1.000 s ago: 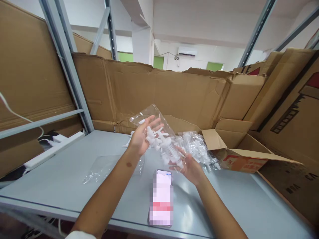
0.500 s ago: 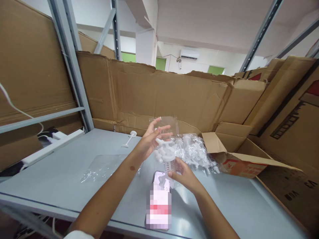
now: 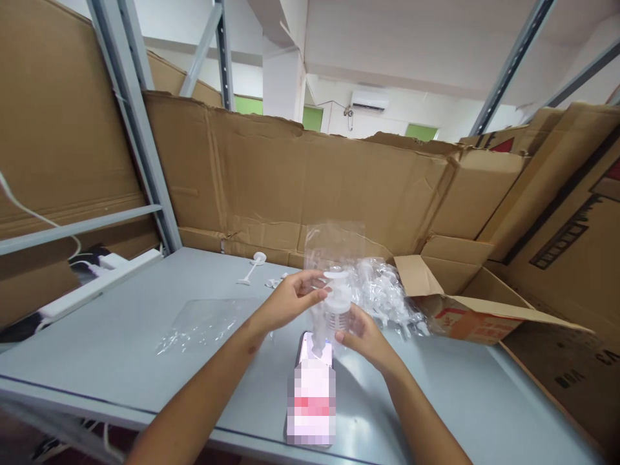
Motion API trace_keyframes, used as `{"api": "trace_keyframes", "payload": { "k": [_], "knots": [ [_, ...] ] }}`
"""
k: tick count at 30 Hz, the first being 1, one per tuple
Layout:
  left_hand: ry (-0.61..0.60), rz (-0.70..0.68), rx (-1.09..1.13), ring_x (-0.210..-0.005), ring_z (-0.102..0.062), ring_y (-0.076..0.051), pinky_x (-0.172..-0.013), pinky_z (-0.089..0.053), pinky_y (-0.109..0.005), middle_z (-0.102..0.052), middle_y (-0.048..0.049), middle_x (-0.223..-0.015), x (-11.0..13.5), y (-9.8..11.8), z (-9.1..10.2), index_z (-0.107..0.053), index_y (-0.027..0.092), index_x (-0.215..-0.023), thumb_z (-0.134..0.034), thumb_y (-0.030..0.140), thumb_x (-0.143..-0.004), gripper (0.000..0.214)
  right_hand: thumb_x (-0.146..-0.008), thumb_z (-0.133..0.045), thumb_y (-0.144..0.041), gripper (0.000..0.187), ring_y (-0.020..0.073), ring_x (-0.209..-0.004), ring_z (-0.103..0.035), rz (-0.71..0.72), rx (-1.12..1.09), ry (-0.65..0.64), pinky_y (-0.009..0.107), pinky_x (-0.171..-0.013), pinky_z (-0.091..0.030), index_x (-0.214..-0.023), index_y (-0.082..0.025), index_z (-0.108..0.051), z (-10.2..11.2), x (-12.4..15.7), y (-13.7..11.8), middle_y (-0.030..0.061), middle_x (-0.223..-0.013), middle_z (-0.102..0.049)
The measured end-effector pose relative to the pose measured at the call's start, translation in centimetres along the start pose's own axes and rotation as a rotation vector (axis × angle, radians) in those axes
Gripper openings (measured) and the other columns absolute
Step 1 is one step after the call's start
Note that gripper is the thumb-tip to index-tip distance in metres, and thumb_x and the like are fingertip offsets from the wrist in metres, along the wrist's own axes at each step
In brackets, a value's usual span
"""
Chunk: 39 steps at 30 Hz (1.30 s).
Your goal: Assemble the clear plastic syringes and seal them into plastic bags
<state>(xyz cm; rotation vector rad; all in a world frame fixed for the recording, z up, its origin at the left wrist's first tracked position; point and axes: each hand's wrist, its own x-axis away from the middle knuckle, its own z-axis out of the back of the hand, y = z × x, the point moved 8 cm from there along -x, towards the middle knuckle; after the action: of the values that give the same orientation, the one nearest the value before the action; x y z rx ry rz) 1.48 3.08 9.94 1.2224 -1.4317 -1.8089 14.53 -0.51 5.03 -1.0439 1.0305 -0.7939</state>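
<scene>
Both my hands hold a clear plastic bag point(image 3: 334, 258) of white pump heads upright above the grey table point(image 3: 145, 361). My left hand point(image 3: 285, 300) pinches the bag near its top, fingers closed on the plastic and a pump head. From the right, my right hand point(image 3: 361, 332) grips the bag's lower part. Just below the bag a phone point(image 3: 312, 394) lies flat on the table.
A pile of bagged pump heads point(image 3: 382, 294) spills from an open cardboard box point(image 3: 465, 303) at the right. An empty clear bag point(image 3: 203, 323) lies at the left, loose pump parts point(image 3: 252, 268) behind. Cardboard walls and metal shelf posts point(image 3: 140, 129) surround the table.
The bag has been turned from a slant to upright and brought lower, over the phone. My left hand has closed from spread fingers to a pinch; my right hand has moved in under it.
</scene>
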Motion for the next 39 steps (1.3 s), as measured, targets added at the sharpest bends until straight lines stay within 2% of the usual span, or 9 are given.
{"api": "trace_keyframes", "payload": {
  "k": [4,7,10,13,18,23,27,34,39],
  "knots": [
    [0.055,0.009,-0.028,-0.073,-0.062,-0.017,-0.067,-0.047,-0.029,-0.066,-0.0066,-0.082,0.5,-1.5,-0.2,-0.061,0.016,-0.095,-0.061,0.034,-0.071,0.03,-0.068,-0.066,-0.037,0.056,0.0251,-0.105,-0.052,-0.057,-0.094,-0.109,0.042,-0.091,-0.037,-0.119,-0.023,-0.047,-1.4,0.1,0.7,0.0087,-0.117,-0.054],
    [0.003,0.046,0.052,-0.071,-0.062,-0.017,-0.064,-0.047,-0.028,-0.067,-0.0068,-0.079,0.9,-2.6,-1.3,-0.062,0.014,-0.091,-0.06,0.033,-0.072,0.026,-0.065,-0.069,-0.041,0.054,0.0254,-0.107,-0.051,-0.072,-0.169,0.009,0.041,-0.092,-0.037,-0.113,-0.023,-0.051,-0.6,0.2,1.0,0.0081,-0.115,-0.055],
    [0.037,0.073,0.125,-0.071,-0.062,-0.017,-0.063,-0.048,-0.028,-0.067,-0.0074,-0.081,1.3,-3.3,-1.7,-0.061,0.014,-0.09,-0.056,0.034,-0.075,0.025,-0.063,-0.07,-0.042,0.052,0.0251,-0.108,-0.05,-0.059,-0.221,0.145,0.039,-0.093,-0.036,-0.108,-0.024,-0.055,0.5,0.3,0.7,0.0076,-0.116,-0.055],
    [0.089,0.078,0.09,-0.062,-0.062,-0.014,-0.061,-0.047,-0.027,-0.066,-0.0058,-0.077,1.6,-3.4,-1.7,-0.06,0.015,-0.091,-0.051,0.038,-0.078,0.028,-0.067,-0.065,-0.046,0.051,0.0247,-0.105,-0.052,-0.039,-0.218,0.167,0.037,-0.089,-0.039,-0.111,-0.024,-0.055,0.7,0.3,0.0,0.008,-0.115,-0.056],
    [0.104,0.093,0.056,-0.059,-0.062,-0.014,-0.054,-0.045,-0.024,-0.065,-0.0061,-0.076,1.7,-4.0,-1.3,-0.06,0.015,-0.092,-0.042,0.046,-0.081,0.037,-0.073,-0.06,-0.042,0.041,0.0215,-0.093,-0.058,-0.068,-0.119,0.211,0.032,-0.082,-0.043,-0.11,-0.023,-0.056,1.3,0.2,-0.4,0.0059,-0.101,-0.064],
    [0.194,0.001,0.027,-0.059,-0.059,-0.012,-0.058,-0.046,-0.025,-0.061,-0.0026,-0.072,1.5,-3.1,-0.4,-0.059,0.016,-0.088,-0.05,0.038,-0.079,0.026,-0.075,-0.058,-0.043,0.041,0.0208,-0.087,-0.06,-0.064,-0.098,0.221,0.032,-0.079,-0.044,-0.11,-0.023,-0.056,1.7,0.1,-0.5,0.0068,-0.102,-0.063],
    [0.255,-0.042,0.022,-0.06,-0.057,-0.012,-0.061,-0.046,-0.025,-0.06,-0.0009,-0.07,1.5,-2.4,-0.2,-0.059,0.016,-0.082,-0.054,0.032,-0.077,0.018,-0.076,-0.055,-0.044,0.04,0.0219,-0.093,-0.059,-0.063,-0.083,0.293,0.033,-0.082,-0.043,-0.111,-0.024,-0.057,2.2,0.2,-0.3,0.0072,-0.106,-0.063],
    [0.255,-0.041,0.048,-0.055,-0.054,-0.012,-0.058,-0.045,-0.026,-0.058,0.0,-0.06,1.3,-2.3,-0.1,-0.06,0.015,-0.079,-0.055,0.032,-0.076,0.018,-0.072,-0.063,-0.036,0.026,0.0211,-0.088,-0.061,-0.073,-0.132,0.417,0.031,-0.076,-0.045,-0.095,-0.022,-0.065,3.2,0.5,0.2,0.0052,-0.092,-0.067],
    [0.222,-0.037,0.062,-0.058,-0.055,-0.012,-0.059,-0.044,-0.026,-0.059,-0.001,-0.064,1.2,-2.3,0.0,-0.061,0.016,-0.081,-0.055,0.032,-0.076,0.018,-0.074,-0.061,-0.037,0.027,0.02,-0.088,-0.059,-0.109,-0.221,0.366,0.031,-0.078,-0.043,-0.097,-0.023,-0.064,3.0,0.4,0.6,0.0044,-0.094,-0.066]
  ]
}}
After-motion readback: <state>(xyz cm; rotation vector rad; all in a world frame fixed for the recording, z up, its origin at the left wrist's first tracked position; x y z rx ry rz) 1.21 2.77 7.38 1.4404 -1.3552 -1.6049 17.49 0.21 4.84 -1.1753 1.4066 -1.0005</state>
